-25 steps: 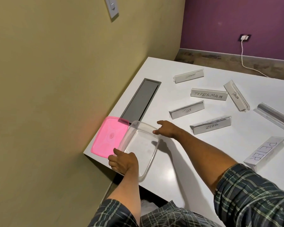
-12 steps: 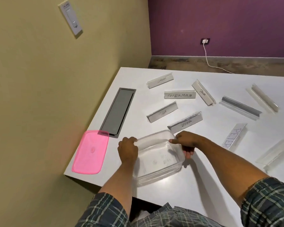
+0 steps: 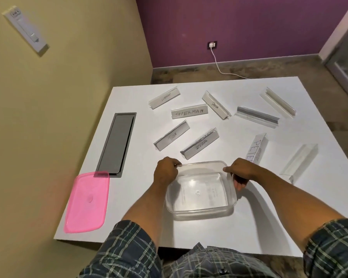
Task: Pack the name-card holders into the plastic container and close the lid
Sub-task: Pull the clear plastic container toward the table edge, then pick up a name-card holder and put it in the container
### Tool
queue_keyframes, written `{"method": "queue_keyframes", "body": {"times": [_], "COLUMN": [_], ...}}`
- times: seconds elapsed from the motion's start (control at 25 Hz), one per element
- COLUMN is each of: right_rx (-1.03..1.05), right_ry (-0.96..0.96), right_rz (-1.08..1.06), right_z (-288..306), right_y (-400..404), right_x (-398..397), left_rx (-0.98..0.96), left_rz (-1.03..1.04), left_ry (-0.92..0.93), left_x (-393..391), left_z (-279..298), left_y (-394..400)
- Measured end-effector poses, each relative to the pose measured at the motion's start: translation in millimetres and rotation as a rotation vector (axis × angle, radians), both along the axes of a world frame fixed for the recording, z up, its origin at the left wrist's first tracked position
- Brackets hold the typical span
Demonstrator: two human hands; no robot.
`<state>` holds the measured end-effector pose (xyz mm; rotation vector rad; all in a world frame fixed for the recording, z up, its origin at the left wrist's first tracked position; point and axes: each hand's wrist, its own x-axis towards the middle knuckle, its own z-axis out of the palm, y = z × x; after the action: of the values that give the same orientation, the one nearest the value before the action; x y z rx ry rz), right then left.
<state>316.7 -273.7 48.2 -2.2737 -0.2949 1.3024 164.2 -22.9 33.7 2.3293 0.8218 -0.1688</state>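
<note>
An empty clear plastic container (image 3: pixel 199 212) sits on the white table (image 3: pixel 249 227) near its front edge. My left hand (image 3: pixel 166 173) grips the container's far left corner. My right hand (image 3: pixel 240 172) grips its far right corner. The pink lid (image 3: pixel 87 201) lies flat at the table's front left corner, apart from the container. Several name-card holders lie scattered beyond: ZEBRA (image 3: pixel 200 146), TIGER (image 3: pixel 172 135), SUPERMAN (image 3: pixel 189 113), ELEPHANT (image 3: pixel 164 97), PANDA (image 3: pixel 216 105), PETER (image 3: pixel 257 149), and blank clear ones (image 3: pixel 257 116).
A grey cable hatch (image 3: pixel 117 145) is set into the table's left side, just behind the lid. Two more clear holders lie at the right: one at the far right (image 3: pixel 277 102), another by the right edge (image 3: pixel 299 162). A yellow wall borders the table's left side.
Both hands slid the container rightwards, off the pink lid and towards the table's front middle. The view swung right, showing more of the table.
</note>
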Motion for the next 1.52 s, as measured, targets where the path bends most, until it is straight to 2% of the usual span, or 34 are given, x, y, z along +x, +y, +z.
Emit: {"method": "queue_keyframes", "body": {"times": [0.44,0.92,1.0,1.08,1.16,1.24,1.36,1.52], "right_rx": [-0.012,-0.040,-0.092,-0.182,-0.171,-0.122,-0.079,0.031], "right_ry": [0.053,0.073,-0.013,-0.242,-0.418,-0.516,-0.532,-0.359], "right_rz": [-0.099,-0.084,-0.016,0.078,0.034,-0.041,-0.081,-0.131], "right_z": [-7,-7,-3,-2,-4,-5,-4,-16], "right_y": [-36,-43,-43,-40,-32,-16,15,53], "right_x": [-10,-16,-13,-6,5,19,38,62], "left_rx": [-0.021,-0.028,0.002,0.014,-0.008,-0.068,-0.200,-0.286], "left_rz": [-0.108,-0.134,-0.124,-0.098,-0.043,0.024,0.132,0.198], "left_ry": [0.041,0.171,0.181,0.179,0.163,0.146,0.109,0.083], "left_x": [18,18,22,27,33,41,55,72], "left_z": [1,3,6,9,8,6,-4,-4], "left_y": [-22,-31,-34,-35,-32,-25,-10,-2]}}
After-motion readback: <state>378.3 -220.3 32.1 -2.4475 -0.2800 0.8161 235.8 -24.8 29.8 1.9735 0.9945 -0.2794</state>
